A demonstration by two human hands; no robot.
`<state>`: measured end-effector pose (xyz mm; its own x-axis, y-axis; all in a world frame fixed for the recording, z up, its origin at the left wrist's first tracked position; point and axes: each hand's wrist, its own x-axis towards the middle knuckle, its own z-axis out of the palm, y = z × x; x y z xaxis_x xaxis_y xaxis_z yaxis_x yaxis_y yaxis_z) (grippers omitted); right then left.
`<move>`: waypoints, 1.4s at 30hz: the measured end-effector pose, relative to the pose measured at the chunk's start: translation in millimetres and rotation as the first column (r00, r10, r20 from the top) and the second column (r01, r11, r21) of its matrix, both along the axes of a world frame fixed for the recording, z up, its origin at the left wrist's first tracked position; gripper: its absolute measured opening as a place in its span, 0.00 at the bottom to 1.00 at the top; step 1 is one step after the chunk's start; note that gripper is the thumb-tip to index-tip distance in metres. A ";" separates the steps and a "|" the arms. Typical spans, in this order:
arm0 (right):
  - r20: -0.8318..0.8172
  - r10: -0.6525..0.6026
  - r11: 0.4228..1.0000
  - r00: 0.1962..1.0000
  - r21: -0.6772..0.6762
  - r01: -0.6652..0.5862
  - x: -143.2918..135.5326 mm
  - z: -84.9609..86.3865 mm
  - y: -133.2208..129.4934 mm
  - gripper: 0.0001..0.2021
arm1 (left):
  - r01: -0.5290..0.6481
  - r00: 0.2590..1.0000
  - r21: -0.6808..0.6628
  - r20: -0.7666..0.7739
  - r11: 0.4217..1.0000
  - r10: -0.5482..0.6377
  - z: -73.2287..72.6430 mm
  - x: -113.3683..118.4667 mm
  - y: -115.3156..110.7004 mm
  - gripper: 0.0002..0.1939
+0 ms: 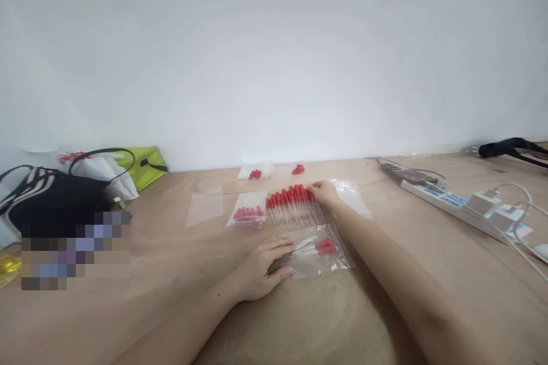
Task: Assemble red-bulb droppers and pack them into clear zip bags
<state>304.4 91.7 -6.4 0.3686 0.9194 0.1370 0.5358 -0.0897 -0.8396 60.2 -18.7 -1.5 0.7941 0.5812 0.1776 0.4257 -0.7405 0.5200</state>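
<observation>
Red-bulbed droppers (pixel 295 197) with thin, clear, tapering stems lie side by side in a row, bulbs toward the wall. At the right end of this row, my right hand (pixel 326 193) pinches a red bulb, its fingertips partly hidden. Nearer to me lies a clear zip bag (pixel 306 268) with a few red-bulbed droppers (pixel 325 246) in it. My left hand (pixel 265 268) rests on the left end of that bag, thumb apart from the flat fingers. Just left of the row, a stack of clear bags (pixel 246 199) holds several more red bulbs.
Against the wall lie two bags (pixel 246 170) (pixel 280 170) with red bulbs. Flat clear bags lie left (pixel 205 208) and right (pixel 355 197) of the row. A power strip (pixel 454 208) with chargers and cables stands right; a black bag (pixel 55 199) and a green bag (pixel 148 168) stand left.
</observation>
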 end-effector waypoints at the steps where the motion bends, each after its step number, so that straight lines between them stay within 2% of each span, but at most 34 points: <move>1: -0.026 0.005 1.000 1.000 0.000 -0.005 -0.3 -1.0 2.0 0.08 | 0.000 1.000 0.000 0.003 1.000 0.000 0.2 0.1 -0.1 0.21; 5: -0.165 0.012 0.999 0.986 0.033 -0.007 -0.2 0.0 2.2 0.07 | -0.007 1.000 -0.011 -0.006 1.000 0.007 0.7 0.6 -0.2 0.20; 9: -0.329 0.048 0.994 0.943 0.106 -0.014 6.6 13.0 -6.0 0.10 | 0.001 1.000 -0.014 0.019 1.000 -0.001 -0.4 0.7 0.0 0.19; 12: -0.412 0.060 0.981 0.909 0.192 0.022 19.0 25.0 -22.8 0.12 | 0.013 1.000 -0.012 0.024 1.000 -0.012 -0.7 0.9 0.0 0.19; 15: -0.477 -0.002 0.946 0.879 0.283 0.155 36.6 27.0 -51.8 0.13 | 0.002 1.000 -0.014 0.009 1.000 -0.002 0.2 1.5 -0.2 0.19; 17: -0.527 -0.040 0.912 0.849 0.329 0.247 48.3 19.6 -73.8 0.14 | -0.015 1.000 -0.023 0.002 1.000 0.015 0.7 1.9 -0.3 0.19; 20: -0.524 -0.063 0.916 0.849 0.308 0.259 60.6 -0.7 -99.2 0.16 | -0.022 1.000 -0.037 0.006 0.999 0.023 0.9 2.3 -0.2 0.19; 25: -0.556 -0.088 0.920 0.827 0.274 0.282 61.8 -29.7 -106.5 0.16 | -0.020 1.000 -0.031 0.011 0.999 0.021 -0.8 3.2 1.2 0.19; 29: -0.620 -0.032 0.928 0.784 0.273 0.253 52.8 -34.3 -104.4 0.14 | -0.013 1.000 -0.020 0.000 1.000 0.013 -2.4 4.1 2.7 0.19; 33: -0.744 0.056 0.950 0.666 0.245 0.195 38.9 -28.4 -114.5 0.11 | -0.014 1.000 -0.018 -0.016 1.000 0.014 -1.1 4.0 2.2 0.20; 35: -0.799 0.109 0.972 0.591 0.210 0.105 31.3 -23.5 -122.6 0.10 | -0.014 1.000 -0.017 -0.010 1.000 0.014 0.4 3.6 1.2 0.21; 38: -0.837 0.183 0.983 0.515 0.152 -0.102 22.8 -17.3 -133.5 0.10 | -0.041 0.999 -0.021 -0.018 0.999 0.040 2.3 3.1 -0.4 0.23; 40: -0.827 0.224 0.967 0.516 0.123 -0.222 20.0 -15.2 -137.9 0.10 | -0.055 0.998 -0.023 -0.023 0.998 0.054 2.7 2.8 -0.8 0.24; 42: -0.785 0.255 0.951 0.564 0.097 -0.295 18.7 -14.4 -140.1 0.11 | -0.056 0.998 -0.021 -0.017 0.998 0.056 2.4 2.6 -0.6 0.24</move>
